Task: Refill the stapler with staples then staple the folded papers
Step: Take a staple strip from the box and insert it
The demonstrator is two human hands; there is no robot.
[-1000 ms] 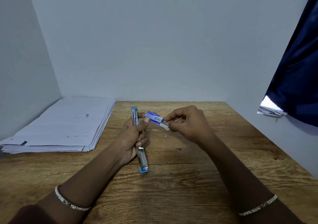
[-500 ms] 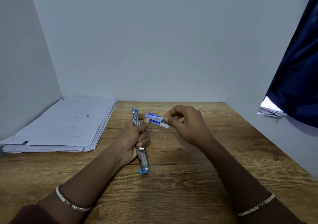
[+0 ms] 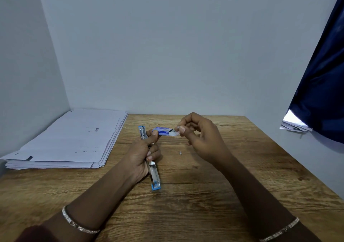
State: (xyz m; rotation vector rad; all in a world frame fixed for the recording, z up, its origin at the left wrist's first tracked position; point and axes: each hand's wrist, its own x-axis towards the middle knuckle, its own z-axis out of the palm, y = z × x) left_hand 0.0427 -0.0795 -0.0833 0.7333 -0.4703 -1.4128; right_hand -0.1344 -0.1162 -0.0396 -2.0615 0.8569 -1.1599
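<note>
A blue and silver stapler [image 3: 154, 173] lies swung fully open along the wooden table, its metal channel facing up. My left hand [image 3: 143, 154] is curled round its middle, and its thumb and forefinger also hold a small blue staple box [image 3: 163, 131] level above the table. My right hand [image 3: 201, 135] pinches at the box's open right end with thumb and forefinger. What it pinches there is too small to tell. A tall stack of white papers [image 3: 68, 139] rests at the far left of the table.
A small loose piece of staples [image 3: 180, 152] lies on the wooden table [image 3: 186, 204] below my right hand. Grey walls close the back and left. A dark blue curtain [image 3: 323, 85] hangs at the right over a ledge with papers [image 3: 294, 125].
My right hand's fingers have shifted slightly right at the open end of the staple box. The box has levelled out a little. My left hand and the stapler have stayed in place.
</note>
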